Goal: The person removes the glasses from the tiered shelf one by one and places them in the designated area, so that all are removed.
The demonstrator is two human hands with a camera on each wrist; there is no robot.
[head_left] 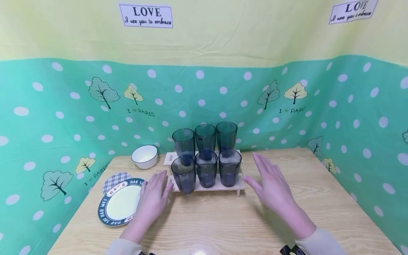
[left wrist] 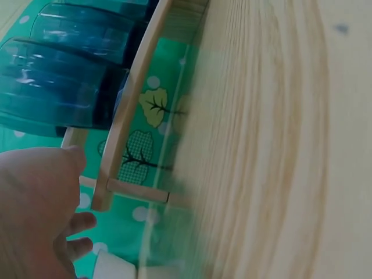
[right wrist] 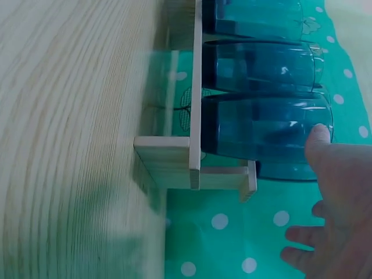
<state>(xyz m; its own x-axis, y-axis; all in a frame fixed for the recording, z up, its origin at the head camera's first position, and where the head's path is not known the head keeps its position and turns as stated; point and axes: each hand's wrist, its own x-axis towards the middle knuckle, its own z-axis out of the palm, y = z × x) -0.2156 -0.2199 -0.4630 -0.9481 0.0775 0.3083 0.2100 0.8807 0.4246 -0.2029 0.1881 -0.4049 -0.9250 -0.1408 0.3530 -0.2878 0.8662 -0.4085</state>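
Flanking the glasses [head_left: 206, 171] near the tabletop's [head_left: 207, 223] far edge with fingers [head_left: 261, 164] apart, holding nothing; best to move gently, evenly.

Bare L hand [head_left: 153, 195]: fingers ext. fwd, slightly bent, thumb inward. Bare R hand [head_left: 271, 185]: fingers approx. straight, pointing fwd, thumb spread wide, inward. Hands well apart. Forearms [head_left: 299, 221], pale sleeves [head_left: 320, 244], angled fwd & inward.

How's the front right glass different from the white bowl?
The glass tumbler is dark and see-through; the bowl is white. The tumbler is tall and narrow; the bowl low and wide. The tumbler stands on a wooden rack; the bowl, on the table. Both have round, open tops.
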